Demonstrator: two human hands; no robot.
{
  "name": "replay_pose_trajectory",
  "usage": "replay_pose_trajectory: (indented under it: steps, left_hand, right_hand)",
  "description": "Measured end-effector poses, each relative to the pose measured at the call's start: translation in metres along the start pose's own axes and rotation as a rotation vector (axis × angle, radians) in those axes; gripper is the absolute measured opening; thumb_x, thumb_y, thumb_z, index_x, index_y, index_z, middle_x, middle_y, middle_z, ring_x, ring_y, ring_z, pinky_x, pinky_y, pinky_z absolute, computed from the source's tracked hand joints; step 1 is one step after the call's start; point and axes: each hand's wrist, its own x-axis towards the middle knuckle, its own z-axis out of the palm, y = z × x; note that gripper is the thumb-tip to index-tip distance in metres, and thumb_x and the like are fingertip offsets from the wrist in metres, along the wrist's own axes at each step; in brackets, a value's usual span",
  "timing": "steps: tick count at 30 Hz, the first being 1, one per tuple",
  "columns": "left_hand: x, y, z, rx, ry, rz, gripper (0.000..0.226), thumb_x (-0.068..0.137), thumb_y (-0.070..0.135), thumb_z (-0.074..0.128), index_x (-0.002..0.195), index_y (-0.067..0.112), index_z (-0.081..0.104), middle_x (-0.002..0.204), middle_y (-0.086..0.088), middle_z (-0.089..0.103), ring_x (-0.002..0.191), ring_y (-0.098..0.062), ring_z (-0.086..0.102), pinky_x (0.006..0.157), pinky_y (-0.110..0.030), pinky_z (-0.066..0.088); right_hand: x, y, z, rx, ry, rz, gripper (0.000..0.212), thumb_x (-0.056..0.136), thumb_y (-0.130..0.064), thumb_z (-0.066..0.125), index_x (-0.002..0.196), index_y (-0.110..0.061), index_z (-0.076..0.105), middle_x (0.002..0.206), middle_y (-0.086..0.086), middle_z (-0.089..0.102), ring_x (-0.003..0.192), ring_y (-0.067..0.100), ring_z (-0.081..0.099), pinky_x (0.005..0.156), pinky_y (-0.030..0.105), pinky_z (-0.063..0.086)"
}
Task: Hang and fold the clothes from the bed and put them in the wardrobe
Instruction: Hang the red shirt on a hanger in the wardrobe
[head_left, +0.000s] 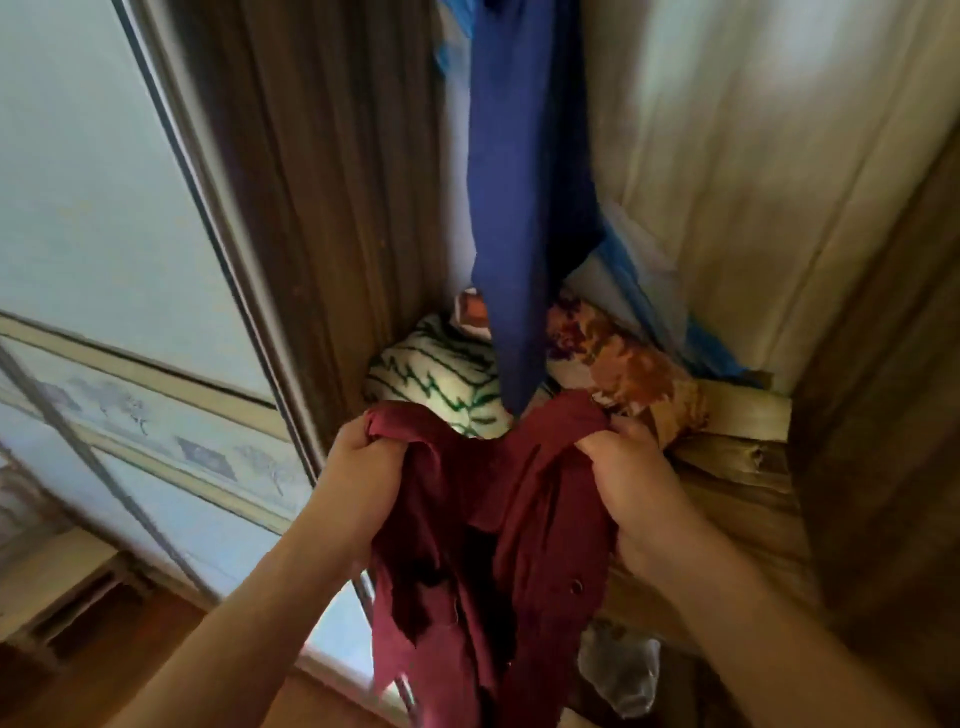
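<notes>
Fingers (387, 449) of left hand (363, 465) and right hand (631, 486) grip maroon shirt (519, 519) at wardrobe (322, 208) opening.

Pale blue sliding door (104, 208) is filling the left, brown wood floor (130, 654) showing below it. Light is falling on the pale wall panel (753, 130) upper right.

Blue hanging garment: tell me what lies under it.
A white-and-green bundle and a floral orange bundle lie below the blue garment. The red shirt covers whatever is beneath them.
</notes>
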Motion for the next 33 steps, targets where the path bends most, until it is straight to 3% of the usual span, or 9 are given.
replay_pose_trajectory:
  steps: [4, 6, 8, 10, 18, 23, 27, 30, 33]
  left_hand:
    - [0.017, 0.027, 0.045, -0.060, -0.068, 0.014, 0.039, 0.099, 0.009, 0.047, 0.080, 0.025, 0.078, 0.080, -0.006, 0.077, 0.076, -0.022, 0.074, 0.072, -0.035, 0.060]
    - [0.025, 0.045, 0.068, -0.052, -0.111, 0.052, 0.026, 0.098, 0.012, 0.050, 0.091, 0.018, 0.074, 0.082, -0.001, 0.078, 0.079, -0.017, 0.074, 0.073, -0.034, 0.060]
    - [0.032, 0.066, 0.091, -0.120, -0.156, 0.071, 0.031, 0.099, 0.010, 0.048, 0.088, 0.017, 0.076, 0.086, -0.005, 0.078, 0.081, -0.020, 0.075, 0.075, -0.033, 0.060]
    - [0.038, 0.089, 0.114, -0.175, -0.220, 0.093, 0.038, 0.099, 0.005, 0.044, 0.080, 0.014, 0.075, 0.078, -0.007, 0.077, 0.072, -0.019, 0.075, 0.064, -0.027, 0.059]
    - [0.085, 0.163, 0.181, -0.254, -0.343, 0.125, 0.031, 0.094, 0.002, 0.040, 0.087, 0.009, 0.069, 0.073, -0.011, 0.074, 0.065, -0.022, 0.072, 0.058, -0.028, 0.057]
    - [0.107, 0.215, 0.206, -0.285, -0.393, 0.157, 0.028, 0.092, -0.001, 0.038, 0.089, 0.004, 0.066, 0.071, -0.013, 0.068, 0.054, -0.021, 0.068, 0.052, -0.029, 0.056]
    - [0.127, 0.263, 0.219, -0.270, -0.410, 0.177, 0.032, 0.091, -0.002, 0.039, 0.110, -0.004, 0.065, 0.084, -0.019, 0.068, 0.061, -0.027, 0.068, 0.049, -0.032, 0.056]
    - [0.142, 0.309, 0.223, -0.266, -0.398, 0.238, 0.036, 0.092, -0.002, 0.039, 0.117, -0.004, 0.065, 0.095, -0.020, 0.070, 0.079, -0.032, 0.069, 0.069, -0.043, 0.061]
    - [0.153, 0.353, 0.224, -0.267, -0.380, 0.318, 0.034, 0.093, 0.002, 0.041, 0.114, 0.001, 0.067, 0.104, -0.021, 0.072, 0.090, -0.035, 0.071, 0.074, -0.048, 0.061]
  right_hand:
    - [0.002, -0.032, -0.042, 0.138, 0.129, -0.075, 0.019, 0.093, -0.011, 0.059, 0.093, -0.020, 0.075, 0.089, 0.011, 0.078, 0.073, 0.022, 0.076, 0.055, 0.029, 0.057]
    - [0.003, -0.054, -0.058, 0.178, 0.168, -0.134, 0.020, 0.094, -0.009, 0.058, 0.093, -0.017, 0.077, 0.091, 0.011, 0.078, 0.078, 0.023, 0.076, 0.060, 0.029, 0.058]
    - [0.005, -0.078, -0.071, 0.232, 0.205, -0.183, 0.017, 0.093, -0.012, 0.060, 0.102, -0.009, 0.075, 0.094, 0.015, 0.077, 0.082, 0.028, 0.076, 0.069, 0.034, 0.060]
    - [0.010, -0.103, -0.083, 0.290, 0.239, -0.211, 0.020, 0.093, -0.014, 0.061, 0.105, -0.005, 0.073, 0.095, 0.017, 0.077, 0.084, 0.030, 0.076, 0.070, 0.035, 0.061]
    - [0.039, -0.194, -0.124, 0.382, 0.310, -0.280, 0.028, 0.092, -0.013, 0.052, 0.079, -0.003, 0.075, 0.083, 0.019, 0.076, 0.069, 0.030, 0.075, 0.051, 0.035, 0.058]
    - [0.064, -0.244, -0.142, 0.360, 0.368, -0.351, 0.023, 0.087, -0.012, 0.054, 0.097, -0.003, 0.072, 0.105, 0.023, 0.074, 0.086, 0.035, 0.075, 0.069, 0.046, 0.063]
    - [0.077, -0.292, -0.155, 0.276, 0.395, -0.392, 0.025, 0.087, -0.011, 0.053, 0.104, -0.004, 0.070, 0.110, 0.022, 0.072, 0.087, 0.033, 0.072, 0.079, 0.049, 0.060]
    - [0.080, -0.336, -0.162, 0.243, 0.431, -0.456, 0.021, 0.088, -0.008, 0.050, 0.097, -0.009, 0.069, 0.099, 0.017, 0.073, 0.077, 0.028, 0.070, 0.080, 0.045, 0.059]
    - [0.079, -0.377, -0.169, 0.245, 0.427, -0.549, 0.021, 0.089, -0.008, 0.049, 0.081, -0.013, 0.068, 0.071, 0.007, 0.072, 0.056, 0.022, 0.069, 0.058, 0.033, 0.060]
